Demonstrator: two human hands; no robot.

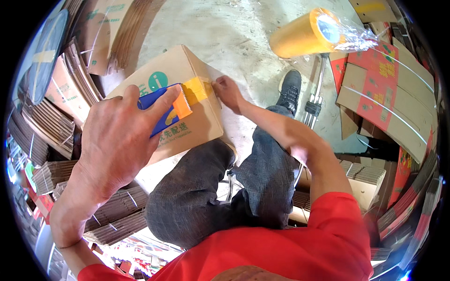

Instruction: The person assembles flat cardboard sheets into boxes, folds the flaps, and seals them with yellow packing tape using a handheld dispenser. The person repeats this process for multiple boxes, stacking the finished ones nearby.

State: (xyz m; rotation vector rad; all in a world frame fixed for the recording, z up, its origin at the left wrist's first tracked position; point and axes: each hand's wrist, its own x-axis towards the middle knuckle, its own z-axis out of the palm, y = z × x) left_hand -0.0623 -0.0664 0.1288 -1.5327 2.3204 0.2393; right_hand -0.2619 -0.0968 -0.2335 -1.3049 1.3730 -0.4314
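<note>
Clasped around a blue plastic tape dispenser (161, 110) with a serrated orange-taped mouth, the left hand (119, 138) wraps its fingers over the tool's back and presses it onto the top of a plain brown corrugated cardboard box (199, 124). That box rests on the person's left knee, clad in dark grey woven trousers (197, 196), above a pale, rough concrete floor (234, 33). A glossy strip of yellow-orange adhesive tape (197, 90) runs from the dispenser's mouth across the box's top edge, where the right hand (228, 92) pins it down with its fingertips pressed together on the corner. On the box's upper face sits a round green label beside green printing, and more green lettering lines the side near the dispenser. To the upper right, a thick cylinder of yellow tape rolls (311, 33) lies wrapped in crinkled clear film. Flattened red-and-tan cartons (389, 93) bound with white straps lean at the right; ridged stacks of folded brown cardboard (51, 122) fill the left.
</note>
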